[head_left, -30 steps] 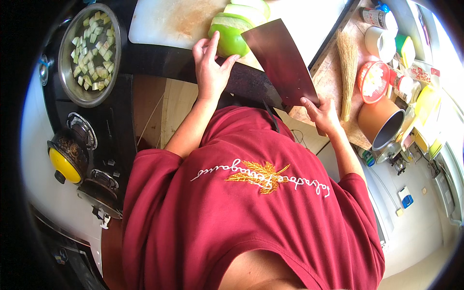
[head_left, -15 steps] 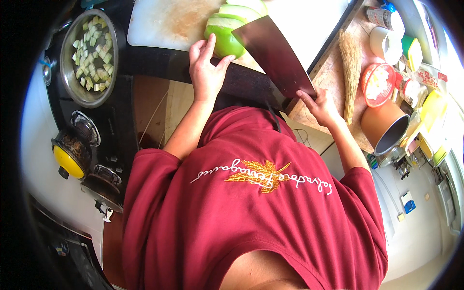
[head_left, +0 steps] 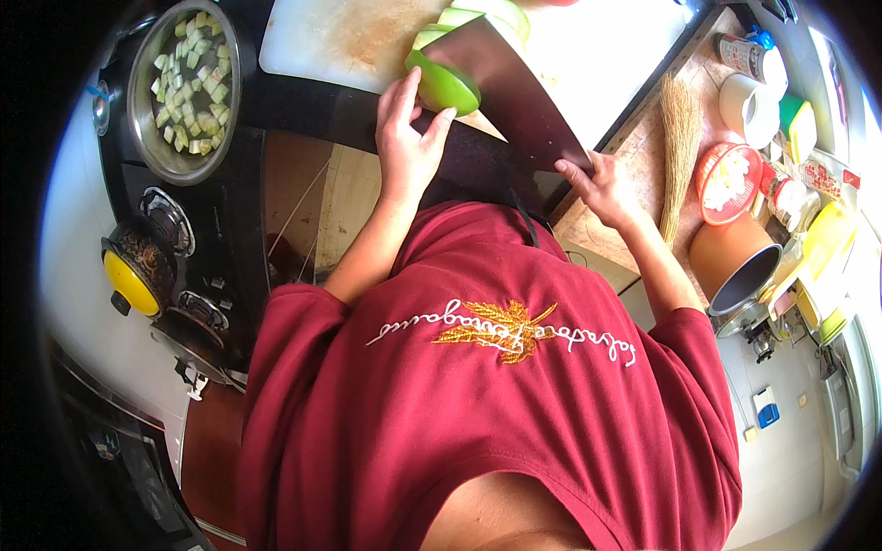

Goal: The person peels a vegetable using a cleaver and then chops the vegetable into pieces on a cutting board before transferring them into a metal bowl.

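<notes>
My right hand [head_left: 604,190] is closed round the handle end of a broad, dark-bladed cleaver [head_left: 524,101]. Its blade slants up and left across a round green vegetable with pale flesh, whose exact kind I cannot tell. Between thumb and fingers, my left hand [head_left: 408,138] holds the near, rounded green piece [head_left: 447,90] against the blade. Beyond the cleaver lie pale, green-edged slices [head_left: 496,13], partly covered by it. All this is at the near edge of a white cutting board [head_left: 322,41] stained brown.
Left, a steel bowl [head_left: 235,83] holds pale green cubes, near a stove with a yellow-lidded pot [head_left: 131,280]. On the right-hand counter are a straw whisk broom [head_left: 678,151], a red basket [head_left: 706,174] of pale pieces, a white roll [head_left: 746,106] and a brown pot [head_left: 721,248].
The whole view has shifted slightly. Against the slices, the near green piece now tips outward toward me, with the cleaver lying along its far side. Both hands keep their holds.
</notes>
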`<action>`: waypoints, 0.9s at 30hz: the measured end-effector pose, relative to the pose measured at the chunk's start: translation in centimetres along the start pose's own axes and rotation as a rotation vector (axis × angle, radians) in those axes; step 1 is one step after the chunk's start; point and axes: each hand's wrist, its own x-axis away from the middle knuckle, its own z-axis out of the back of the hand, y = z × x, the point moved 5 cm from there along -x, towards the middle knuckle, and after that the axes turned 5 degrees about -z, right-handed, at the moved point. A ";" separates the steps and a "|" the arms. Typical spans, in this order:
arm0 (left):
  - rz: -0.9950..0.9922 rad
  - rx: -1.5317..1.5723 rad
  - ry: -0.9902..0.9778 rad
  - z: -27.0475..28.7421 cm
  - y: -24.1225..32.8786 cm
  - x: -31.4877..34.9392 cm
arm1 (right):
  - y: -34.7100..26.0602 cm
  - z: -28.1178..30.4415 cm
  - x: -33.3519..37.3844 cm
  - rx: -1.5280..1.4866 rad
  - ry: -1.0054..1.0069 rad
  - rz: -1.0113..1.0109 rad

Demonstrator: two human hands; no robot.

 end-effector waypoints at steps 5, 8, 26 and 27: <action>0.225 0.320 0.101 0.2 -0.1 1.0 | -3.8 -1.2 3.9 0.066 0.280 0.257; 0.257 0.364 0.140 0.8 -0.7 1.2 | -5.6 -1.4 5.5 0.120 0.270 0.198; 0.347 0.431 0.193 1.6 -2.1 2.8 | -6.1 -1.0 6.7 0.135 0.154 0.101; 0.355 0.421 0.194 1.6 -2.0 2.8 | -6.3 -1.0 6.6 0.140 0.161 0.093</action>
